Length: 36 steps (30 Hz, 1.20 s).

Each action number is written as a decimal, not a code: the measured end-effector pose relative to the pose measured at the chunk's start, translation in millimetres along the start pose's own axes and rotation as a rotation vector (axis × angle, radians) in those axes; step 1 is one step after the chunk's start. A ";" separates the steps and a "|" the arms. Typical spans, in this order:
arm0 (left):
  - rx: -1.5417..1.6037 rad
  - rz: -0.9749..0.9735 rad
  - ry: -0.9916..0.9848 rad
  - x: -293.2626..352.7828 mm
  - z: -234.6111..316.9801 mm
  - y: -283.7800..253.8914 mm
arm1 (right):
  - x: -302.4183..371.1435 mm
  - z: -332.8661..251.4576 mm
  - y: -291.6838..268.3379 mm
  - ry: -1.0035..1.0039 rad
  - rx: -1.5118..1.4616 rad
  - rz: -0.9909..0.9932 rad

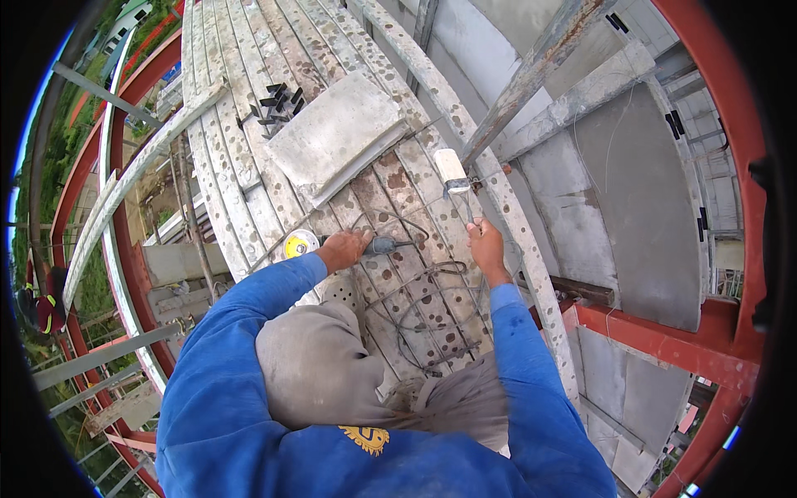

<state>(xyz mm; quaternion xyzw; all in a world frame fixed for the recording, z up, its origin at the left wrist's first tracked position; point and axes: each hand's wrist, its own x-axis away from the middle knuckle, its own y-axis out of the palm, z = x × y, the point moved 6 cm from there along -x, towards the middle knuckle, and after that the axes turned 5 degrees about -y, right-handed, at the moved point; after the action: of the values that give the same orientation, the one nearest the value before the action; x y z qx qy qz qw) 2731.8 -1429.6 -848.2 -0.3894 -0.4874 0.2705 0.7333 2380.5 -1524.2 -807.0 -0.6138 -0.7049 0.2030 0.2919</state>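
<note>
My left hand (343, 250) is wrapped round the body of an angle grinder (383, 246), whose yellow disc (300, 243) shows to the left of the fingers. From the grinder's right end a dark cable runs off over the planks. My right hand (486, 247) is closed on a grey cable (466, 207) just below a white, box-shaped block (451, 171) that looks like a power socket. Loops of cable (432, 290) lie between my forearms. Beyond the grinder rests a flat grey concrete slab (336, 133).
Perforated metal planks (249, 50) form the platform I crouch on. Several short black pieces (278, 106) lie beside the slab. Upright, a rusty pole (531, 75) stands at the right edge. Red steel beams (664, 336) surround the platform, with drops on both sides. Another person (46, 303) is at far left.
</note>
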 end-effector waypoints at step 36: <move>2.673 0.738 -0.470 -133.0 -74.7 -20.8 | 44.5 7.9 3.7 0.179 -0.293 -0.025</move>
<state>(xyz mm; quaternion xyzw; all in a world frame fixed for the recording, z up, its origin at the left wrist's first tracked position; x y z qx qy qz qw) 2751.0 -1567.2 -914.4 0.5420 0.1535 0.7554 0.3348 2374.6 -1479.2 -808.2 -0.6564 -0.7059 0.0390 0.2634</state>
